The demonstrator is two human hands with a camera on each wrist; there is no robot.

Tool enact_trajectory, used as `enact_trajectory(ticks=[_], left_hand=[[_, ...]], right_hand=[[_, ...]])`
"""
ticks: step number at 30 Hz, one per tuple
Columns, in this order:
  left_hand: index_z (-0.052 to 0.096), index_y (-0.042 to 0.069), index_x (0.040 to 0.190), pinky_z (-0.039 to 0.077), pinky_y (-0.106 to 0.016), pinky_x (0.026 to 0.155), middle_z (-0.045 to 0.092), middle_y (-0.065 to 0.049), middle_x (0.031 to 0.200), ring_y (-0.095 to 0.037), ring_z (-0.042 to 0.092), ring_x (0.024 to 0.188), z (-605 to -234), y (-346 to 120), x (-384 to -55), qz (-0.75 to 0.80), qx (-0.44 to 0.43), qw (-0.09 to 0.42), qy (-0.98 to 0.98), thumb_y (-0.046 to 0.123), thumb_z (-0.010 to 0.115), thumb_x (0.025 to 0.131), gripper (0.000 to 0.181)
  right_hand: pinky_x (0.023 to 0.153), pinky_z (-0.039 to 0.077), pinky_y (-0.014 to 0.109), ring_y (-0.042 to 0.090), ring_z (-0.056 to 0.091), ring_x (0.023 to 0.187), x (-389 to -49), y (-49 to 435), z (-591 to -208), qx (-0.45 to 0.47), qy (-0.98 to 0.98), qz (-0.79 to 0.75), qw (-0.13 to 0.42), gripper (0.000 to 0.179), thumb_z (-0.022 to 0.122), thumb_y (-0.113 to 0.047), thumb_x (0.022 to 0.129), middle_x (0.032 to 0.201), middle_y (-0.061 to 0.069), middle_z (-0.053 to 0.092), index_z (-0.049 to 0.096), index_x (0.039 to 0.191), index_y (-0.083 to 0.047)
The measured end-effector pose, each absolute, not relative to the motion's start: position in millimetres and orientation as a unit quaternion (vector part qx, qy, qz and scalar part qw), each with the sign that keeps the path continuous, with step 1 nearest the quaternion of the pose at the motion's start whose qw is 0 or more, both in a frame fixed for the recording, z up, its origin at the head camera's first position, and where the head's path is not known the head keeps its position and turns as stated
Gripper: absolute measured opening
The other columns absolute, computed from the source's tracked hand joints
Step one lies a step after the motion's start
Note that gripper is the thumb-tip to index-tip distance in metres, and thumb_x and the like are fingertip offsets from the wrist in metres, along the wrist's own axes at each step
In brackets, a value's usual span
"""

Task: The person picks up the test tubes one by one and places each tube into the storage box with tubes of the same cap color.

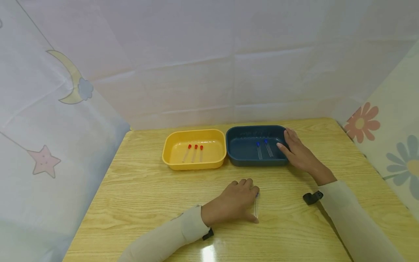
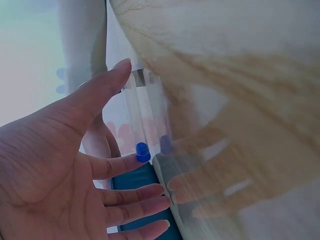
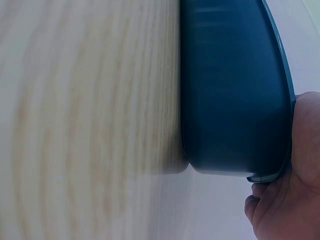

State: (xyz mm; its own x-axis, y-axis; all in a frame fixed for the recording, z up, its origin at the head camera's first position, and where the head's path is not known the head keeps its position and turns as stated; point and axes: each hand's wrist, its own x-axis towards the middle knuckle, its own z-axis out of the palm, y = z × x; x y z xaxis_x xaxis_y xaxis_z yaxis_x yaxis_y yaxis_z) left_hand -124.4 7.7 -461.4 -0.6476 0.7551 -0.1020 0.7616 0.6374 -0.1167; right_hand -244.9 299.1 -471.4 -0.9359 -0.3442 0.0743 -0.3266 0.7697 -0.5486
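Observation:
A clear test tube with a blue cap (image 1: 256,208) lies on the table beside my left hand (image 1: 234,203). In the left wrist view, that hand (image 2: 55,175) has its fingers spread; the index fingertip is at the blue cap (image 2: 142,151) and the thumb near the tube's other end. My right hand (image 1: 299,154) holds the right end of the dark blue tray (image 1: 258,163), thumb over the rim. From the right wrist, the tray's outer wall (image 3: 235,100) fills the middle, with part of the hand (image 3: 295,205) against its rim. Two blue-capped tubes (image 1: 268,148) lie inside.
To the left of the blue tray, a yellow tray (image 1: 193,166) stands close against it, holding three red-capped tubes (image 1: 195,153). Both trays are at the back of the wood-grain table (image 1: 137,203), in front of a pale cloth backdrop (image 1: 186,83).

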Motion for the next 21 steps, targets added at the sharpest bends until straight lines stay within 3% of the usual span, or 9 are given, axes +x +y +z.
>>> enact_trajectory(ticks=[7, 15, 21], left_hand=[[0.058, 0.019, 0.133, 0.049, -0.030, 0.082, 0.051, 0.004, 0.114, -0.011, 0.050, 0.100, -463, 5, -129, -0.039, 0.414, 0.024, 0.909, 0.083, 0.065, 0.074, 0.088], [0.051, 0.019, 0.146, 0.049, -0.034, 0.097, 0.048, 0.000, 0.139, -0.016, 0.050, 0.124, -462, 0, -135, 0.004, 0.402, 0.015, 0.916, 0.083, 0.063, 0.075, 0.096], [0.048, 0.018, 0.148, 0.048, -0.035, 0.101, 0.047, -0.002, 0.141, -0.018, 0.049, 0.128, -459, -3, -136, 0.020, 0.396, 0.001, 0.918, 0.083, 0.063, 0.076, 0.097]], right_hand=[[0.117, 0.005, 0.069, 0.039, -0.012, 0.154, -246, 300, -473, -0.175, 0.941, -0.289, 0.017, 0.079, 0.034, -0.047, 0.111, 0.168, 0.011, -0.017, -0.004, 0.160, 0.001], [0.116, 0.006, 0.070, 0.041, -0.012, 0.153, -246, 298, -472, -0.180, 0.940, -0.290, 0.012, 0.079, 0.034, -0.046, 0.111, 0.168, 0.013, -0.017, -0.004, 0.160, 0.002], [0.115, 0.006, 0.072, 0.042, -0.013, 0.153, -243, 299, -473, -0.182, 0.939, -0.293, 0.017, 0.078, 0.033, -0.045, 0.111, 0.167, 0.014, -0.018, -0.005, 0.160, 0.002]])
